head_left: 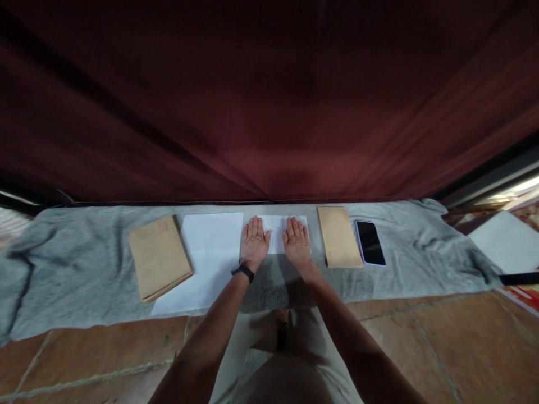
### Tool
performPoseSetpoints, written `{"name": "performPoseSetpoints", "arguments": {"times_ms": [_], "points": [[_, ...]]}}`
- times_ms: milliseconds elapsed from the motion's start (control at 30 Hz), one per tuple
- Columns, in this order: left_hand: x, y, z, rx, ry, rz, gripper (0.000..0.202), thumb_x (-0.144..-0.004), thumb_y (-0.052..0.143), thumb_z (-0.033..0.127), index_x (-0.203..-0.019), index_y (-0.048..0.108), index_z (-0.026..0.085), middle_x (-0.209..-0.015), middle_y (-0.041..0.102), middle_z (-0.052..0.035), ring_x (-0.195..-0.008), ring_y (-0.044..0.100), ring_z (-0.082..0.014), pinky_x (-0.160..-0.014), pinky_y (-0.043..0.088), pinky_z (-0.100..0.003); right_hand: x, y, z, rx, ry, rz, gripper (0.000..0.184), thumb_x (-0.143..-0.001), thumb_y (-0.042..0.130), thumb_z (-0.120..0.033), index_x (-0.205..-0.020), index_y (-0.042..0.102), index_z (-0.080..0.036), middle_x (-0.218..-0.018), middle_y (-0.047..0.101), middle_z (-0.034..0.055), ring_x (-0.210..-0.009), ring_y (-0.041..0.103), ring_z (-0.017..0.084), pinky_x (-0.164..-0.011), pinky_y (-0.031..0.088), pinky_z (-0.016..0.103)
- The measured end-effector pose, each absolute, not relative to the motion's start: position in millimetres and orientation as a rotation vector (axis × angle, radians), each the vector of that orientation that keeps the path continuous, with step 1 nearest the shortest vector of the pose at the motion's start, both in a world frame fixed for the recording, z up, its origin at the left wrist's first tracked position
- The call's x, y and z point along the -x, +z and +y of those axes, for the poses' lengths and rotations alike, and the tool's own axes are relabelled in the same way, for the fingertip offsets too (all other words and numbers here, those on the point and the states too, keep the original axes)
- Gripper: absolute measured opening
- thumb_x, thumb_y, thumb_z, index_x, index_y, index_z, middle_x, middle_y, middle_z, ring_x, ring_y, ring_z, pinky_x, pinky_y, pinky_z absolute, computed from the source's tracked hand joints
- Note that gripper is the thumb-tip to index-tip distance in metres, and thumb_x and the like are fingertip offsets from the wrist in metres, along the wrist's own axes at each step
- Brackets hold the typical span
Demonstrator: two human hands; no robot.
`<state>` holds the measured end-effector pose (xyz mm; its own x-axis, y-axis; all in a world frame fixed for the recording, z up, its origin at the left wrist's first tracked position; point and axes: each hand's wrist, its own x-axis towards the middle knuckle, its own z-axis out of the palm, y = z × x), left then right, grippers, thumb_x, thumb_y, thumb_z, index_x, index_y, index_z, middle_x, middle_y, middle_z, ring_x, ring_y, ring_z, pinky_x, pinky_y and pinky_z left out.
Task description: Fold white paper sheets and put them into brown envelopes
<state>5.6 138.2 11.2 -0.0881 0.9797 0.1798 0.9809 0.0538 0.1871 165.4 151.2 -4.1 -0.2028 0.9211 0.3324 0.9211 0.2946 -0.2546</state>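
Observation:
A small white sheet of paper (pixel 275 227) lies on the grey cloth, with both palms flat on it. My left hand (pixel 255 241), a dark band on its wrist, covers the sheet's left end, fingers stretched away from me. Over the right end rests my right hand (pixel 297 240), also spread flat. Left of them is a larger white sheet (pixel 213 247), partly under a stack of brown envelopes (pixel 160 255). To the right of my hands lies a single brown envelope (pixel 340 238).
A phone (pixel 370 242) with a pale purple edge lies beyond the single envelope. The grey cloth (pixel 96 264) covers a long narrow surface, backed by a dark red curtain (pixel 269 112). Tiled floor (pixel 404 331) runs along the near edge. A white board-like thing (pixel 509 241) stands far right.

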Motion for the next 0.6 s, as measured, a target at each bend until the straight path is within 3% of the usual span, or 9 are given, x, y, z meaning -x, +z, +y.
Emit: {"name": "performPoseSetpoints", "arguments": {"times_ms": [67, 200, 600], "points": [[-5, 10, 139, 2.122, -0.405, -2.279, 0.065, -0.103, 0.031, 0.042, -0.155, 0.034, 0.003, -0.161, 0.035, -0.0193, -0.154, 0.026, -0.0276, -0.126, 0.022, -0.047, -155, -4, 145, 1.574, 0.042, -2.226, 0.051, -0.107, 0.034, -0.034, -0.153, 0.043, -0.015, -0.158, 0.043, 0.0147, -0.146, 0.038, 0.027, -0.121, 0.027, 0.049], [-3, 8, 139, 2.131, -0.42, -2.264, 0.066, -0.103, 0.029, 0.042, -0.155, 0.034, 0.001, -0.162, 0.034, -0.0199, -0.154, 0.025, -0.028, -0.126, 0.02, -0.047, -150, -5, 139, 1.553, 0.047, -2.227, 0.049, -0.107, 0.039, -0.036, -0.152, 0.046, -0.018, -0.158, 0.043, 0.015, -0.146, 0.039, 0.028, -0.12, 0.027, 0.049], [-2, 4, 140, 2.129, -0.527, -2.247, 0.066, -0.103, 0.032, 0.042, -0.154, 0.035, 0.0, -0.161, 0.034, -0.0213, -0.153, 0.028, -0.0298, -0.126, 0.021, -0.048, -196, -15, 135, 1.724, -0.053, -2.08, 0.056, -0.107, 0.036, -0.04, -0.154, 0.041, -0.01, -0.158, 0.04, 0.0207, -0.146, 0.039, 0.033, -0.117, 0.031, 0.051]]}}
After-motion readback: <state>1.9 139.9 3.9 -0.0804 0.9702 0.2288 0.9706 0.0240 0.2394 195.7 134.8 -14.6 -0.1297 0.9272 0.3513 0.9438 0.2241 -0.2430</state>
